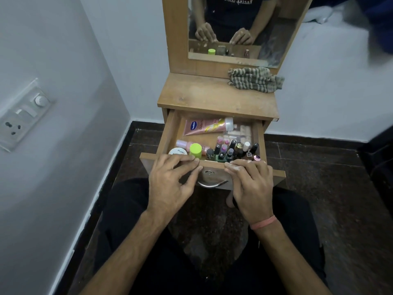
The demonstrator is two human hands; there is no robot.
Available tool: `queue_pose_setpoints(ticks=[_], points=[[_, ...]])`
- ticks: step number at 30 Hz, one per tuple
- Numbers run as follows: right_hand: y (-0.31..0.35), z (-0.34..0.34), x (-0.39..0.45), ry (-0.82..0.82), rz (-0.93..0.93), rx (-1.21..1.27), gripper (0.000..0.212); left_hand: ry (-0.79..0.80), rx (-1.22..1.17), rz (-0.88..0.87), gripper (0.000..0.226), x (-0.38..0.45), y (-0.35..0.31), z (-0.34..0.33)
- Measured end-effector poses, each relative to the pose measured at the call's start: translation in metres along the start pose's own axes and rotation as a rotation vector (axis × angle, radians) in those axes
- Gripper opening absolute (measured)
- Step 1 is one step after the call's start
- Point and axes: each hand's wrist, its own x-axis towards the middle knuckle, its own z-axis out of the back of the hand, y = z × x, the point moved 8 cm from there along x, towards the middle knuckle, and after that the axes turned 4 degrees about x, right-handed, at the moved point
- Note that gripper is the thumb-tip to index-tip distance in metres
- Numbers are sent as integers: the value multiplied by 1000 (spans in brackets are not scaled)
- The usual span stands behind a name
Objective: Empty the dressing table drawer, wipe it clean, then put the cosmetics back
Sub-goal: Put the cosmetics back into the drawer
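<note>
The wooden drawer (168,133) of the dressing table stands pulled out. Inside lie a pink lotion tube (204,126), a pink bottle with a lime-green cap (195,150), a white round jar (178,151) and several lipsticks and nail polishes (234,150) packed at the front right. My left hand (172,182) holds the drawer's front rim (212,165), fingers over the top and thumb against the face. My right hand (253,186) curls its fingers over the same rim further right. A striped cloth (255,79) lies crumpled on the tabletop's back right.
The tabletop (212,96) is bare wood apart from the cloth, with a mirror (234,28) standing behind it. A metal handle (210,184) sits on the drawer face between my hands. A wall with a switchboard (23,116) is close on the left. My knees are under the drawer.
</note>
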Motion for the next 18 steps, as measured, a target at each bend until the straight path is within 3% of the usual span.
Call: queue_pose_setpoints(ticks=[18], points=[[-42, -47, 47, -57, -69, -138, 11, -79, -66, 74, 22, 54, 20, -47]])
